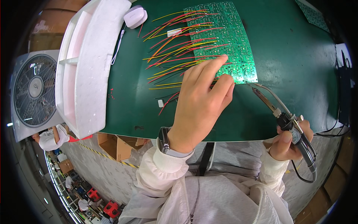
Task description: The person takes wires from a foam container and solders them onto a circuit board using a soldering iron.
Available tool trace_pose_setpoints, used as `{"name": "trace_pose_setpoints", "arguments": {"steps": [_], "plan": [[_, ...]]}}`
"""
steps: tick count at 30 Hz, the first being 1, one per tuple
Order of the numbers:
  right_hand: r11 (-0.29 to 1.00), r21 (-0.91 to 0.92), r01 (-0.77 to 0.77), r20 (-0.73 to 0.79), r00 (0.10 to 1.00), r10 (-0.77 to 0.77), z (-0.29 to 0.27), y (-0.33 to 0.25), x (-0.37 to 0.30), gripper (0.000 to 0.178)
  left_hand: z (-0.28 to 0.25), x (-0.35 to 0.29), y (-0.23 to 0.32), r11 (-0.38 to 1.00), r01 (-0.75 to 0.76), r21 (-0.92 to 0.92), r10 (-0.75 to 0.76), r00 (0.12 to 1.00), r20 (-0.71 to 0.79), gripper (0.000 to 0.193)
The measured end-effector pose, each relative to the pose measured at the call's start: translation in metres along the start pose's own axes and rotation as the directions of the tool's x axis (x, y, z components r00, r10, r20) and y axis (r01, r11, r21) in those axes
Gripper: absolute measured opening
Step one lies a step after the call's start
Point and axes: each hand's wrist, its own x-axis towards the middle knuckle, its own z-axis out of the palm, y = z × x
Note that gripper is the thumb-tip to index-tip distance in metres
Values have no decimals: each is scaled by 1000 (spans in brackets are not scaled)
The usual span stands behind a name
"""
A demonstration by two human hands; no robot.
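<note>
A green circuit board panel (227, 33) lies on the table, with rows of red, yellow and black wires (179, 46) fanning leftward from it. My left hand (203, 97) is over its near left part, one finger stretched onto the board. Another finger curls inward near the board's front edge; whatever it pinches is hidden beneath the hand. My right hand (291, 140) is wrapped round a soldering iron (291, 123) with a thin metal tube fixed alongside. The iron's tip points at the panel's near right corner, close to the edge; contact cannot be made out.
A white foam tray (89, 67) stands at the left, beside a lilac case (135, 17) with a strap. Small white pieces (160, 103) lie near the wires. Another board (312, 15) is at the far right. A fan (36, 89) and cardboard boxes (119, 146) stand off the table.
</note>
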Motion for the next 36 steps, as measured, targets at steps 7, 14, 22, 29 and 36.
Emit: {"name": "trace_pose_setpoints", "arguments": {"steps": [7,14,22,29,36], "plan": [[988,100,-115,-84,989,123,10,-3,13,34,2,-2,-2,1000,-23,2,23,1000,-8,19],[954,195,-225,-192,946,263,16,-3,20,30,1,-6,4,999,-42,17,42,999,-11,20],[924,265,-276,-129,939,318,12,3,17,28,-12,-27,24,995,-76,64,72,995,63,21],[911,320,-260,-109,945,308,12,9,18,27,-61,-15,21,994,-97,-57,97,995,-1,23],[920,309,-242,-94,955,282,7,16,15,29,-199,18,-86,957,141,252,-36,924,-380,18]]}}
